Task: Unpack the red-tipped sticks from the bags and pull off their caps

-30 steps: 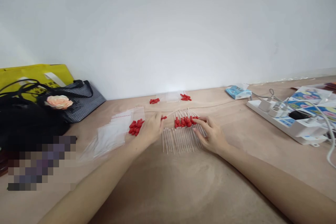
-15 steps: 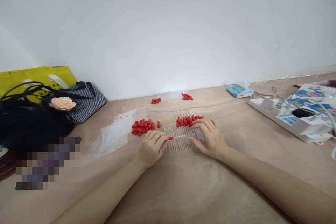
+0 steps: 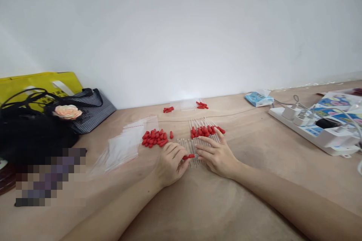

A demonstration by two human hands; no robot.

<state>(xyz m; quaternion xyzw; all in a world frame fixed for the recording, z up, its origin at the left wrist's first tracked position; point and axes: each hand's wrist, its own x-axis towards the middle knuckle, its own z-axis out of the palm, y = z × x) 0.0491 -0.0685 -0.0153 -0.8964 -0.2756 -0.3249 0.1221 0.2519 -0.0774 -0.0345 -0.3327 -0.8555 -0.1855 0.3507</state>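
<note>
My left hand (image 3: 174,162) is closed around a red rubber dropper bulb (image 3: 190,156). A clear glass dropper tube joins the bulb's right end, and my right hand (image 3: 216,155) pinches that tube close to the bulb, mostly hiding it. Beneath both hands lies a row of loose glass tubes (image 3: 183,143). Beyond my right fingers sit several droppers with red bulbs fitted (image 3: 202,131), their thin tubes pointing at the wall. A heap of loose red bulbs (image 3: 154,137) rests past my left hand, with a single bulb (image 3: 171,134) beside it.
Clear zip bags (image 3: 124,147) lie left of the heap. Bagged droppers (image 3: 188,105) are near the wall. A white power strip (image 3: 296,126) with cables and a blue tissue pack (image 3: 257,98) stand right. At left are a striped bag (image 3: 94,115) and a yellow bag (image 3: 65,79).
My right hand has slid left along the tube, close to the bulb. The bulb and tube have come slightly nearer me, and more of the fitted droppers shows.
</note>
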